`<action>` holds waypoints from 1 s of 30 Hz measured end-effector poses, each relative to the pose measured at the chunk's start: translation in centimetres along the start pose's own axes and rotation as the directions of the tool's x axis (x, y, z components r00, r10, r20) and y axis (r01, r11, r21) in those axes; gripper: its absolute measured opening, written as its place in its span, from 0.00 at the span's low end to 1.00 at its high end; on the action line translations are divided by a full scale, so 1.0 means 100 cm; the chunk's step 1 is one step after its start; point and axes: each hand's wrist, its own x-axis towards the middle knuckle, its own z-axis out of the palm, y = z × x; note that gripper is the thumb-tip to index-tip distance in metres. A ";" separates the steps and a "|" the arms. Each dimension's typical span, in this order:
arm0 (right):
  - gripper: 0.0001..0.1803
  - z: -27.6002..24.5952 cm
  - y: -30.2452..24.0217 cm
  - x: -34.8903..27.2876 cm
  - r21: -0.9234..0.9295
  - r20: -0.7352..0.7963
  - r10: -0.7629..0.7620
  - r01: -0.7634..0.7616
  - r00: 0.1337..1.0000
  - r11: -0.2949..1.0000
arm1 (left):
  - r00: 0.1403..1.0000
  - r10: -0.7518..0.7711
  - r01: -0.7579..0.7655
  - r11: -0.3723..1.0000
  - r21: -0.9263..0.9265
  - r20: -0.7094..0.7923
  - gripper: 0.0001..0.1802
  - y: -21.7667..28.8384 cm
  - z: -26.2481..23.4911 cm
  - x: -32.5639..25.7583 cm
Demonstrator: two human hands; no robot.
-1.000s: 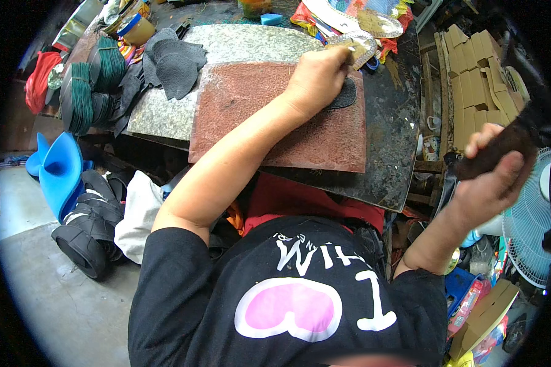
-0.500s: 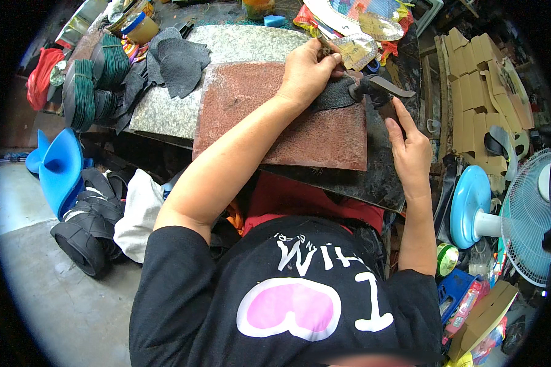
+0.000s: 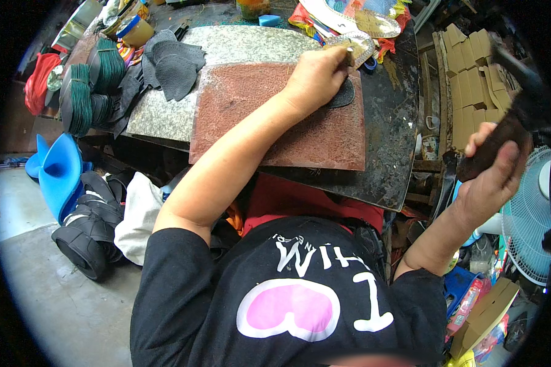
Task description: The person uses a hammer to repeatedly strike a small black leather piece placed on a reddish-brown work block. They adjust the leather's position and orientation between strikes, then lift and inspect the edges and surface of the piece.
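My right hand (image 3: pixel 496 177) is raised at the far right, closed around the dark brown handle of a hammer (image 3: pixel 493 147). The hammer's dark head is up near the picture's dim rim. Over the table, my left hand (image 3: pixel 318 76) pinches a short brownish tool (image 3: pixel 349 58), mostly hidden by the fingers; its exact kind does not show. Below those fingers a black textured leather piece (image 3: pixel 344 95) lies on a worn reddish-brown board (image 3: pixel 245 110), partly covered by the hand.
Black leather cut-outs (image 3: pixel 171 61) lie left of the board on a speckled slab (image 3: pixel 239 46). Green-bound bundles (image 3: pixel 76 101) stand at the table's left edge. Pale sole-shaped pieces (image 3: pixel 376 24) lie at the back. Cartons (image 3: pixel 471 79) and a fan (image 3: pixel 529 214) stand at right.
My right hand has swung the hammer up and right, away from the leather piece. My left hand stays over the leather, its grip slightly shifted. More of the table's right side shows.
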 end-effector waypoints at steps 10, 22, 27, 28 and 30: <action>0.21 0.002 0.087 -0.055 -0.643 0.400 0.488 -0.142 0.776 0.753 | 1.000 -0.001 0.001 1.000 -0.025 -0.002 0.07 0.000 0.007 -0.002; 0.21 0.011 0.080 -0.064 -0.658 0.430 0.436 -0.055 0.791 0.751 | 0.857 -0.513 0.331 0.623 -0.708 -0.050 0.06 -0.012 -0.033 0.009; 0.21 0.013 0.076 -0.065 -0.625 0.471 0.319 0.056 0.822 0.779 | 0.885 -0.466 0.372 0.720 -0.585 -0.011 0.07 -0.015 -0.036 0.001; 0.21 0.013 0.074 -0.063 -0.655 0.456 0.385 0.010 0.803 0.755 | 0.871 -0.491 0.418 0.731 -0.539 0.010 0.07 -0.016 -0.035 -0.002; 0.21 0.015 0.069 -0.058 -0.699 0.440 0.491 -0.057 0.752 0.713 | 0.820 -0.572 0.500 0.694 -0.517 0.024 0.07 -0.018 -0.034 -0.009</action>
